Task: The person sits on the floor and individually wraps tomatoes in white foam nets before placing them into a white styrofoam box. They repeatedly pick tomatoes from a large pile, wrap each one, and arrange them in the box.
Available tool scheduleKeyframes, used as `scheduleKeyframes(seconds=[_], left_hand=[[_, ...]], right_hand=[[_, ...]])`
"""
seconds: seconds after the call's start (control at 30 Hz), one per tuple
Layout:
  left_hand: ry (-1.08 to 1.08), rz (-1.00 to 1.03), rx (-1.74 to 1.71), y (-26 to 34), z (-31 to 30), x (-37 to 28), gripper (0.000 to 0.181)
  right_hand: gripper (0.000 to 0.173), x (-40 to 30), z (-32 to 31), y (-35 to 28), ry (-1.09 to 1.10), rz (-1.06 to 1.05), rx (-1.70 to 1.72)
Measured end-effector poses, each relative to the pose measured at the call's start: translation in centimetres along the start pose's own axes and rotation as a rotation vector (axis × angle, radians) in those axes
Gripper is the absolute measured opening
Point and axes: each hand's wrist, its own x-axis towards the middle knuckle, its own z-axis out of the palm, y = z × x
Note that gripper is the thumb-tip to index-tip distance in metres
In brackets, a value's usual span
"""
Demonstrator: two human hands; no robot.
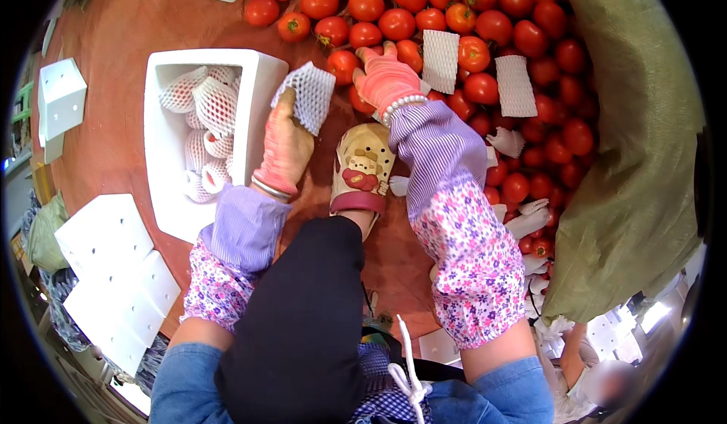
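Pinched in my left hand (pixel 285 148) is a white foam net sleeve (pixel 309 97), which looks flat. My right hand (pixel 390 77), gloved in coral like the left, reaches over the near edge of a pile of red tomatoes (pixel 397 25). Its fingers are spread beside a tomato (pixel 343 66); whether they touch it, I cannot tell. Left of my left hand stands a white foam box (pixel 258 83), holding several tomatoes in foam nets (pixel 214 105). More flat foam sleeves (pixel 441 60) lie on the tomatoes to the right of my right hand.
My shoe (pixel 363 168) rests on the reddish-brown surface (pixel 113 111) between my hands. White foam boxes (pixel 116 276) stand at the left. An olive-green cloth (pixel 630 140) borders the tomatoes on the right. Another person (pixel 579 373) is at the lower right.
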Motion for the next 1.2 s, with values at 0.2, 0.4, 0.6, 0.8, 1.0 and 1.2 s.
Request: scheduleKeyframes(seconds=[0.2, 0.4, 0.6, 0.8, 1.0, 1.2], left_hand=[[-0.16, -0.024, 0.115, -1.3, -0.4, -0.8, 0.04], [-0.205, -0.165, 0.017, -1.5, -0.1, -1.1, 0.041], [-0.403, -0.219, 0.12, -1.3, 1.2, -2.8, 0.048], [-0.463, -0.683, -0.405, -0.5, 3.4, -5.4, 0.06], [-0.558, -0.646, -0.243, 0.5, 4.0, -6.8, 0.071], [-0.67, -0.364, 0.254, 3.6, 5.7, -7.5, 0.061]], right_hand=[[0.057, 2.9, 0.4, 1.5, -0.285, -0.06, -0.204], [0.062, -2.0, 0.3, 2.1, 0.021, -0.08, 0.492], [0.042, -9.0, 0.8, 2.7, 0.11, -0.186, 0.967], [0.04, -9.7, 6.2, 6.4, 0.241, -0.615, 0.501], [0.043, -12.7, 4.6, 7.2, 0.009, -0.517, 0.884], [0.022, -13.9, -1.5, 3.5, 0.21, -0.093, 1.308]])
